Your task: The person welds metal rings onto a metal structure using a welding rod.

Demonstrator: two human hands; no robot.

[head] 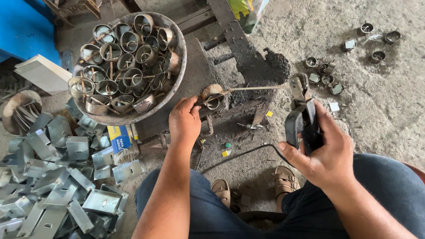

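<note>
1. The right hand (325,155) is clenched round the black handle of a welding holder (303,121), thumb along its near side, above the right knee.
2. From the holder's metal clamp a thin rod (256,88) runs level to the left, its far tip at the work.
3. The left hand (185,120) reaches forward, fingers curled and pinching a metal ring (214,102), which it steadies on the near edge of the stand.
4. The ring touches a rusty round piece just above it, where the rod's tip meets them; whether the two are joined cannot be told.
5. The stand (241,66) is a dark, soot-caked iron frame on the floor, with a heap of black slag on its right end.
6. A black cable (248,152) trails over the floor from under the holder toward the person's feet, which are in tan sandals (285,181).
7. Left of the stand sits a round pan (179,57), piled with finished rings fitted with cross strips.
8. At the floor's left edge and lower left corner lies a heap of bent grey brackets (57,186), overlapping one another.
9. A small yellow and blue box (118,137) lies between the pan and the brackets.
10. Well to the right, near the floor's upper right corner, loose rings (325,73) are scattered on the concrete, some in a close group, others apart.
</note>
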